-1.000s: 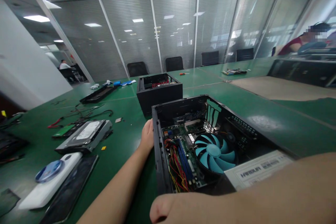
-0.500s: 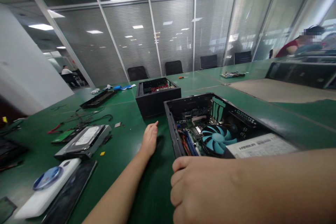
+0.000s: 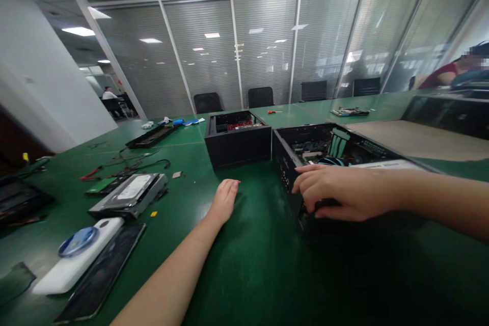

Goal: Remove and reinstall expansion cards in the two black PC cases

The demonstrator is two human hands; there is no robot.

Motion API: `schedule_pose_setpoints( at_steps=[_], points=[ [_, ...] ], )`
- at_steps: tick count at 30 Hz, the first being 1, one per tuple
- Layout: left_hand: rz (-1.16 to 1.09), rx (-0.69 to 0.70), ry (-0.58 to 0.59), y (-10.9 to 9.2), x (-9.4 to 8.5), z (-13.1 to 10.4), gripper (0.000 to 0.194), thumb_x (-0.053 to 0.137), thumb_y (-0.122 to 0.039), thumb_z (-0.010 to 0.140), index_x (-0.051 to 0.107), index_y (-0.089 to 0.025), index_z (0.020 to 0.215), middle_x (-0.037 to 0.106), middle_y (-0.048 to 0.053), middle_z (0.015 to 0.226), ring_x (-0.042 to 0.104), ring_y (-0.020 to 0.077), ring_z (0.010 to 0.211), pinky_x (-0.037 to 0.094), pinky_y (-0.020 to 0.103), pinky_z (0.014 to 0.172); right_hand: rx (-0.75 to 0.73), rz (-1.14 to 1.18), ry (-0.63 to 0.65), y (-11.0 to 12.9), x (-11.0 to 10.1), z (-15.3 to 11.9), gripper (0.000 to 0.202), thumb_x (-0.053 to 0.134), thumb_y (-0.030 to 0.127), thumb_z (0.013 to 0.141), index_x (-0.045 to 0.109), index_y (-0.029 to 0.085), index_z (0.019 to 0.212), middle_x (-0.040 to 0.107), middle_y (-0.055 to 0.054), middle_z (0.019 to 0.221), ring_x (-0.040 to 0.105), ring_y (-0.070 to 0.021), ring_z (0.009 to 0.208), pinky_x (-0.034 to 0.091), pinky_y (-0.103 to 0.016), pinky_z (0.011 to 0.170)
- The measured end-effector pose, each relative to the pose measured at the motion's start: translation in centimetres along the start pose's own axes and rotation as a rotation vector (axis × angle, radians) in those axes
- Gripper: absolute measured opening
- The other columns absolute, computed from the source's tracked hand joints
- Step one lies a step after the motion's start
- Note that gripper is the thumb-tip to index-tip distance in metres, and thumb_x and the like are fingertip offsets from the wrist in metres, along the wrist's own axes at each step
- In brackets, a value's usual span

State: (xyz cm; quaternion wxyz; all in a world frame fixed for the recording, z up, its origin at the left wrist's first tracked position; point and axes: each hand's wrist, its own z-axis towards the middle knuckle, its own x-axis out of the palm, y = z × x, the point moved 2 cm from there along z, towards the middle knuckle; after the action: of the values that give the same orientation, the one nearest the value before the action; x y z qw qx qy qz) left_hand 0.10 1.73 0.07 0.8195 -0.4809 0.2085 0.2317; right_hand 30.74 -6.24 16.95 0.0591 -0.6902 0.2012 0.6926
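My left hand is over the green table with nothing in it, its fingers loosely extended, apart from the two computer cases. At the right, my right hand has its fingers bent over the near left edge of an open computer case. Inside that case I see a teal fan, partly covered by the hand, teal slot brackets and the pale label of a power supply. A second black computer case, with red parts inside, stands just left of it.
On the left lie a hard drive, loose cables, a white device with a blue disc and a dark flat panel. Farther back are a black tray, a screwdriver and a circuit board. A person sits far right.
The open computer case has moved away and to the right, with my right hand shifting the same way along its near edge. My left hand stays over the table, its fingers slightly more bent.
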Motion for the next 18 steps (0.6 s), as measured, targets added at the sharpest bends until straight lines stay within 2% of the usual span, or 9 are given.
schedule_pose_setpoints(
  at_steps=[4, 6, 9, 14, 16, 18],
  points=[
    [0.005, 0.011, 0.013, -0.4, 0.2, 0.0, 0.049, 0.033, -0.051, 0.1, 0.069, -0.018, 0.102, 0.065, 0.009, 0.107, 0.06, 0.0214, 0.109, 0.045, 0.04, 0.105, 0.059, -0.045, -0.08, -4.5, -0.1, -1.3, 0.013, 0.062, 0.025, 0.089, 0.073, 0.028, 0.096, 0.069, -0.003, 0.11, 0.054, -0.0216, 0.129, 0.036, -0.044, 0.114],
    [0.009, 0.011, 0.007, -0.5, 0.1, -0.1, 0.048, 0.033, -0.05, 0.1, 0.069, -0.018, 0.101, 0.065, 0.009, 0.107, 0.06, 0.0216, 0.108, 0.045, 0.04, 0.104, 0.094, -0.075, -0.097, -7.3, -0.2, -1.5, 0.014, 0.062, 0.028, 0.09, 0.074, 0.028, 0.098, 0.069, -0.002, 0.113, 0.05, -0.0223, 0.133, 0.038, -0.044, 0.113],
    [0.014, 0.011, -0.002, -0.5, -0.2, -0.3, 0.046, 0.034, -0.047, 0.101, 0.069, -0.017, 0.1, 0.065, 0.009, 0.107, 0.06, 0.0214, 0.108, 0.044, 0.04, 0.104, 0.165, -0.138, -0.072, -11.6, -0.3, -1.6, 0.015, 0.06, 0.03, 0.091, 0.074, 0.028, 0.097, 0.07, -0.002, 0.115, 0.046, -0.0241, 0.139, 0.033, -0.047, 0.115],
    [0.016, 0.019, 0.008, -0.3, -0.3, -0.3, 0.046, 0.033, -0.047, 0.101, 0.068, -0.017, 0.098, 0.065, 0.008, 0.105, 0.059, 0.0209, 0.107, 0.044, 0.039, 0.103, 0.378, -0.215, -0.021, -18.4, -0.7, -1.6, 0.015, 0.062, 0.028, 0.089, 0.073, 0.027, 0.098, 0.069, -0.004, 0.123, 0.04, -0.0295, 0.143, 0.022, -0.06, 0.115],
    [0.019, 0.023, 0.016, -0.2, -0.3, 0.0, 0.047, 0.032, -0.047, 0.101, 0.068, -0.017, 0.097, 0.065, 0.008, 0.103, 0.059, 0.0209, 0.106, 0.044, 0.039, 0.101, 0.473, -0.238, -0.009, -20.5, -0.9, -1.6, 0.014, 0.065, 0.023, 0.086, 0.074, 0.027, 0.096, 0.069, -0.005, 0.125, 0.04, -0.0308, 0.143, 0.018, -0.065, 0.114],
    [0.023, 0.028, 0.021, -0.1, -0.1, 0.3, 0.047, 0.032, -0.047, 0.101, 0.068, -0.017, 0.096, 0.065, 0.008, 0.102, 0.06, 0.0208, 0.104, 0.045, 0.038, 0.1, 0.556, -0.259, -0.024, -22.3, -0.9, -1.5, 0.015, 0.072, 0.017, 0.077, 0.076, 0.026, 0.088, 0.072, -0.005, 0.116, 0.047, -0.0316, 0.137, 0.02, -0.066, 0.113]
  ],
)
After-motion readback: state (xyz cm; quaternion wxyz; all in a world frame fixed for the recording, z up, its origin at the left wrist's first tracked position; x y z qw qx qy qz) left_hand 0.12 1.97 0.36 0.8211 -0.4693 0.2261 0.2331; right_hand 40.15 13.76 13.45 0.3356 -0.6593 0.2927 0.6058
